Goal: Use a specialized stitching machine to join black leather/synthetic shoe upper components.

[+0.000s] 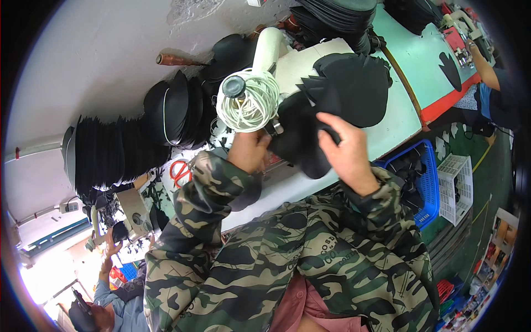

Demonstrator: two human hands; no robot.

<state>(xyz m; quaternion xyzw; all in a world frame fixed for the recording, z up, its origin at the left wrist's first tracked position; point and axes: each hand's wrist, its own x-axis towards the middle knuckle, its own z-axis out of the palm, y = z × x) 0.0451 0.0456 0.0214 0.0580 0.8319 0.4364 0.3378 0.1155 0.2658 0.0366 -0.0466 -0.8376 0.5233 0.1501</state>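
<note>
My left hand (247, 153) is closed beside the sewing machine (267, 52), its fingertips partly hidden below a coil of white cord (249, 108) on the machine's head. What those fingers grip, if anything, is out of sight. A blurred black flat piece (301, 141) lies between my two hands, at the machine. At its right side is my right hand (351, 157), thumb and forefinger spread apart over the dark material. Just beyond, a fanned pile of black cut pieces (357, 88) rests on the white tabletop (406, 113).
Stacks of black pieces (108, 146) line the wall at left; another stack (337, 22) stands at the back. Red-handled scissors (180, 174) lie left of my arm. A blue basket (428, 188) and white crate (456, 188) stand at right. Co-workers sit at lower left and far right.
</note>
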